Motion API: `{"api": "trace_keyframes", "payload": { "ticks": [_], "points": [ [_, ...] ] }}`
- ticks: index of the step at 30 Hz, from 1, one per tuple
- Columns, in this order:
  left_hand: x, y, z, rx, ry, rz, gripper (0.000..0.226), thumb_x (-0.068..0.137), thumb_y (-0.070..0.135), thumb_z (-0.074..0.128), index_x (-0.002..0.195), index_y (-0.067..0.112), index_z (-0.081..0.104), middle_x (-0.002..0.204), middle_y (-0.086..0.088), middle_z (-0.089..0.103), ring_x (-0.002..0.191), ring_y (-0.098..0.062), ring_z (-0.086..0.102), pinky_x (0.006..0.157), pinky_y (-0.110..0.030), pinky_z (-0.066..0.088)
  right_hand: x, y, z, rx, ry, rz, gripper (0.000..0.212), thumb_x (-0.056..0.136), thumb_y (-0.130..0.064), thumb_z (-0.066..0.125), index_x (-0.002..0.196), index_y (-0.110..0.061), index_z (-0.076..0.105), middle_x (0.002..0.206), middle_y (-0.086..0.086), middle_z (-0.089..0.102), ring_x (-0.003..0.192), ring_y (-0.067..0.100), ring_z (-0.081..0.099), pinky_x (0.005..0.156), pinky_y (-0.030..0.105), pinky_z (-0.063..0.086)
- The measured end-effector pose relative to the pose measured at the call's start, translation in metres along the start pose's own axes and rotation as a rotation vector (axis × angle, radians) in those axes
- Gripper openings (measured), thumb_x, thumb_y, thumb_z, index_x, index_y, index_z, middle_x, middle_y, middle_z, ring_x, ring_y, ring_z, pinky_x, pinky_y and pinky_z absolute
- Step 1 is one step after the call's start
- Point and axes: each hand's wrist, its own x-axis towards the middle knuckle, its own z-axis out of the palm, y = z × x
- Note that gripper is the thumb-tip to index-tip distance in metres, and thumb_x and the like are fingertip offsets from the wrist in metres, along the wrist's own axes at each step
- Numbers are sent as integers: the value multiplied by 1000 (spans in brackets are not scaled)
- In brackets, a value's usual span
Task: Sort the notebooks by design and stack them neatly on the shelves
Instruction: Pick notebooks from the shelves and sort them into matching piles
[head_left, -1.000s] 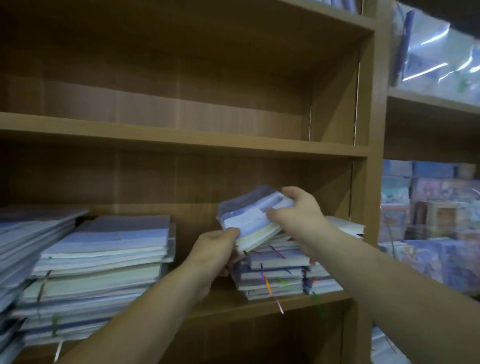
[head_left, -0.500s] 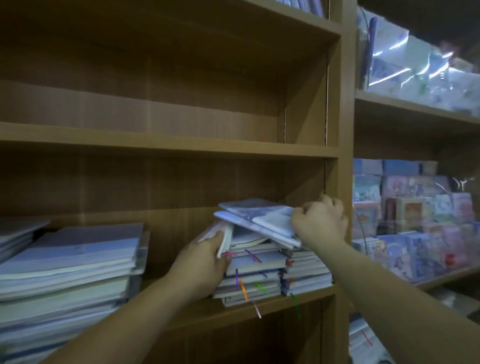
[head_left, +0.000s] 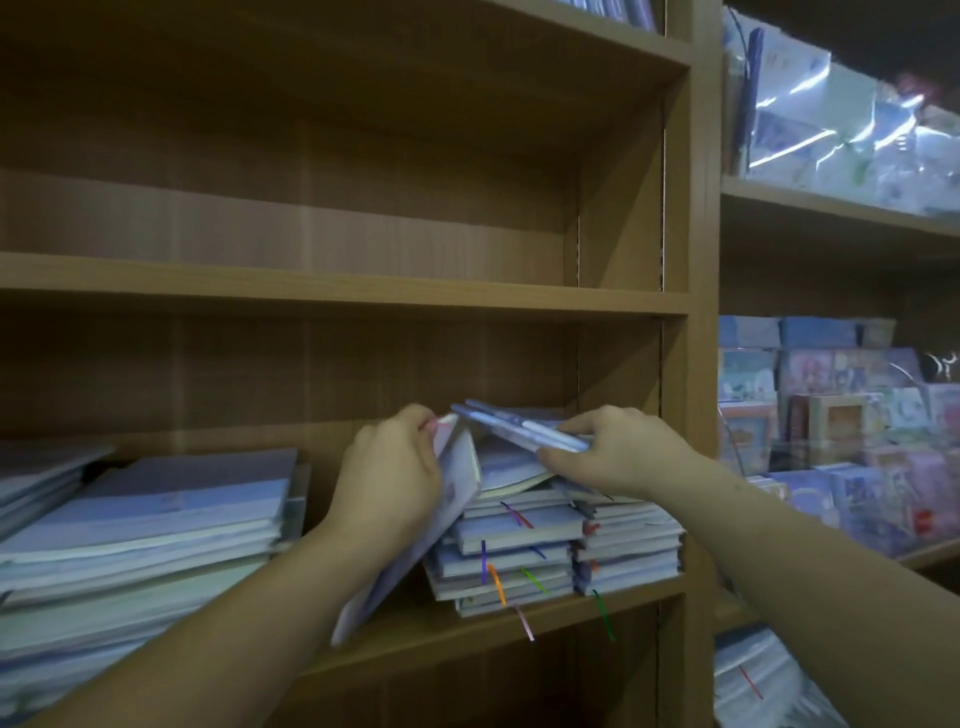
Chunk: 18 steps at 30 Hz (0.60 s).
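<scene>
Step in hand: sorting at small stack (head_left: 524, 540) on shelf (head_left: 467, 636). Left hand (head_left: 387, 488) grips tilted notebook (head_left: 457, 483) leaning on stack's left side. Right hand (head_left: 623, 452) fingers pinch top notebooks (head_left: 519, 431), raised just above stack. Next, likely: match designs, lay flat, square edges.

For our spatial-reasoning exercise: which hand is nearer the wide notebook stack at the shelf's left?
Left. The left hand grips a tilted notebook just right of that wide stack; the right hand is farther right, pinching notebooks atop the small piles.
</scene>
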Motion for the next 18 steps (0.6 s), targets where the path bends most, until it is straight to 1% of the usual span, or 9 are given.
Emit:
{"api": "trace_keyframes", "payload": {
  "ticks": [2,5,8,10,12,14,16,17,18],
  "points": [
    [8,10,-9,-32,137,75,24,101,23,45,102,13,67,79,-11,69,75,-37,63,66,-44,50,8,-1,3,-6,7,78,63,85,-75,55,129,-31,65,97,-2,69,85,19,66,80,36,59],
    [20,30,-13,-4,256,283,22,97,11,54,114,14,66,92,-12,73,80,-40,66,66,-43,51,12,1,9,124,146,100,85,75,-82,60,137,-24,57,129,1,61,113,23,61,93,44,56],
    [21,51,7,145,175,520,32,91,7,65,121,19,68,102,-2,76,81,-29,72,62,-35,52,1,5,7,410,391,50,100,77,-65,73,157,-34,23,150,1,40,132,24,48,102,44,49],
    [19,52,32,122,65,647,35,88,9,64,122,17,70,108,-4,76,92,-24,73,70,-35,56,-8,13,2,406,502,-45,102,80,-45,75,158,-44,10,153,-1,32,132,21,46,100,44,50],
    [14,52,55,8,-156,635,34,90,15,56,122,17,69,115,-6,74,104,-26,70,81,-40,58,-17,22,-1,280,392,-262,98,80,-29,72,158,-47,15,157,-6,31,140,15,40,106,43,48],
    [11,55,67,-105,-354,534,32,97,20,49,125,21,63,120,-3,71,109,-25,66,87,-45,55,-25,26,2,212,125,-361,93,84,-22,69,159,-43,17,145,-6,49,126,10,54,101,38,53],
    [13,59,65,-168,-456,450,33,100,25,52,133,29,55,132,4,65,123,-19,58,105,-49,46,-26,30,7,167,18,-348,90,89,-29,67,160,-39,13,125,-7,63,100,7,64,88,33,57],
    [14,58,60,-113,-449,429,40,99,31,55,139,32,51,140,8,59,134,-15,49,116,-52,34,-24,30,8,114,54,-326,87,90,-39,65,160,-37,13,125,-7,64,100,7,64,88,32,55],
    [16,54,52,-3,-407,386,53,97,41,59,146,35,43,150,10,49,142,-12,38,123,-54,21,-20,32,9,35,93,-303,85,90,-50,61,160,-34,16,133,-4,63,109,9,62,94,32,53]
  ]
}}
